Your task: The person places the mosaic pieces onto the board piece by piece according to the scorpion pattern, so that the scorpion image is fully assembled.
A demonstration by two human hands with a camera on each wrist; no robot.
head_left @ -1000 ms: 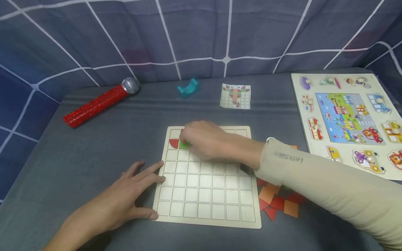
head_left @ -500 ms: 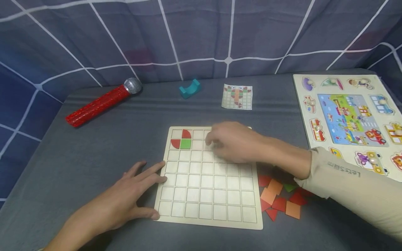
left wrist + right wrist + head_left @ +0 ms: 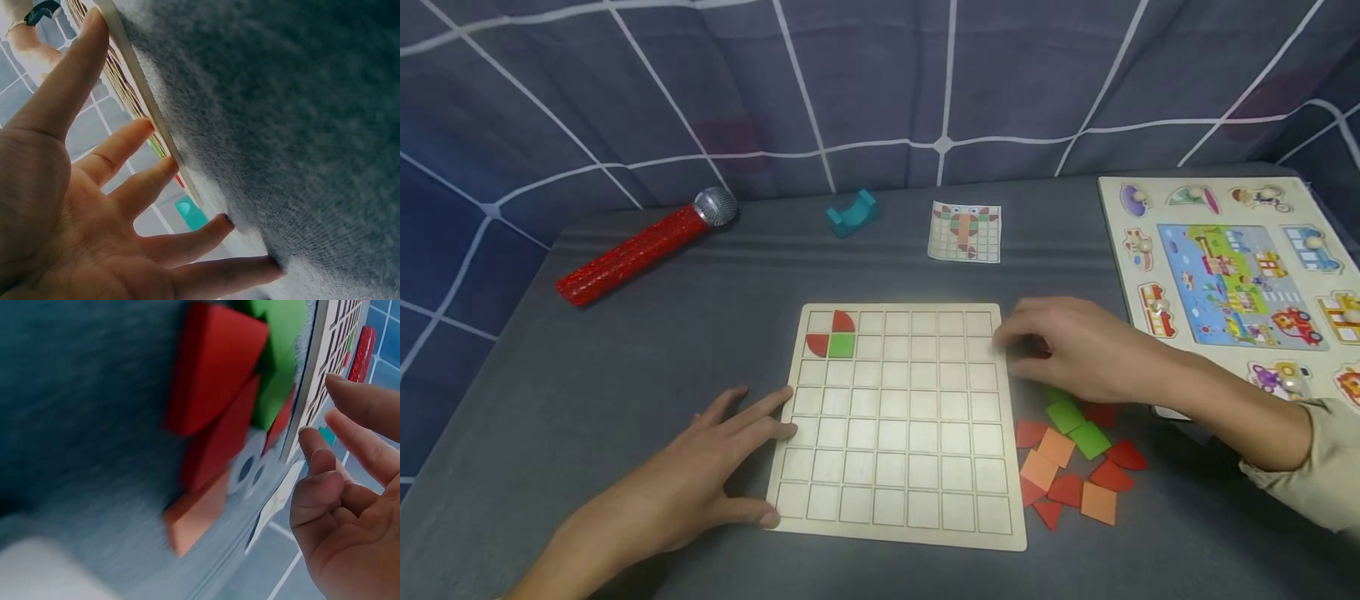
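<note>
My left hand [image 3: 696, 467] rests at the left edge of a pale wooden grid board [image 3: 893, 467], fingers spread, several fingertips and the thumb touching its rim. Two red quarter-round tiles [image 3: 843, 321] and a green square tile [image 3: 841, 345] sit in cells at the board's upper left. Just past the right edge hovers my right hand [image 3: 1067, 348], its fingers loosely bent. The right wrist view shows nothing between those fingers. Below it lies a loose pile of red tiles [image 3: 215, 369], green squares [image 3: 1089, 439] and orange squares [image 3: 1099, 502], plus grey-white tiles with dark centres [image 3: 245, 465].
A small printed pattern card [image 3: 965, 232] lies behind the board. Farther left are a teal curved block [image 3: 853, 213] and a red microphone [image 3: 636, 252]. A wooden knob puzzle [image 3: 1123, 275] occupies the right side. A checked cloth [image 3: 880, 92] hangs at the back.
My right hand has left the tiles at the board's upper left and moved right, past the edge to above the loose pile. The left hand stays in place.
</note>
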